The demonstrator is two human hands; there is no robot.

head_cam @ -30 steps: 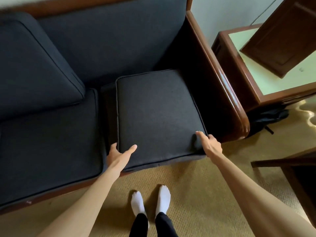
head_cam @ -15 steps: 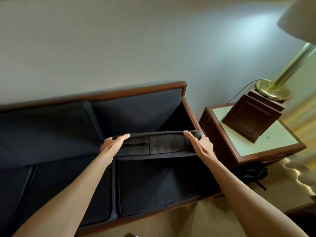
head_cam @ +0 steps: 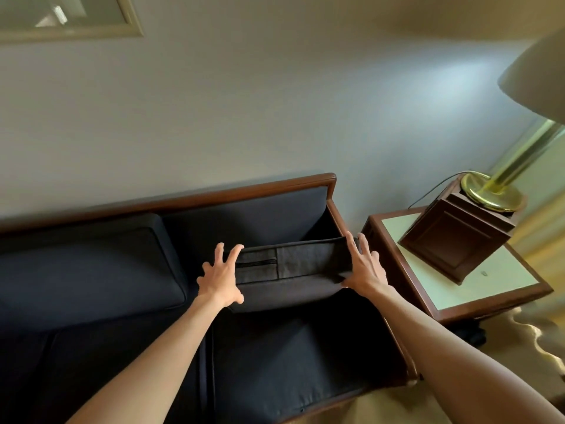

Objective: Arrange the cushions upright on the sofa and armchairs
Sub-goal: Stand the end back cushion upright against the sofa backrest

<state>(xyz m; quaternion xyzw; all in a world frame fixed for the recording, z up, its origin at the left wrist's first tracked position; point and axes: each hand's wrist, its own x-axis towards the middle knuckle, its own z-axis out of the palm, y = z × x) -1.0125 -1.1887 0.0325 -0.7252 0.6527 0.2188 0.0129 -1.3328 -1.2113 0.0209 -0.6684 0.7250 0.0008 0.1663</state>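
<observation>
While we hold the cushion (head_cam: 305, 264) between both hands, its long axis runs left to right before the sofa (head_cam: 244, 215) backrest. Our left hand (head_cam: 220, 278) spreads open at one end; our right hand (head_cam: 365, 270) lies flat at the other, seemingly pressing, not gripping.

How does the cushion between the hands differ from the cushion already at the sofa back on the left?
The held cushion shows its zipper edge; the left cushion shows its broad face. The left hand and right hand touch the first; nothing touches the second. Both are dark fabric.

Side table (head_cam: 477, 293) — brass lamp (head_cam: 501, 182) on wooden box (head_cam: 455, 240).
</observation>
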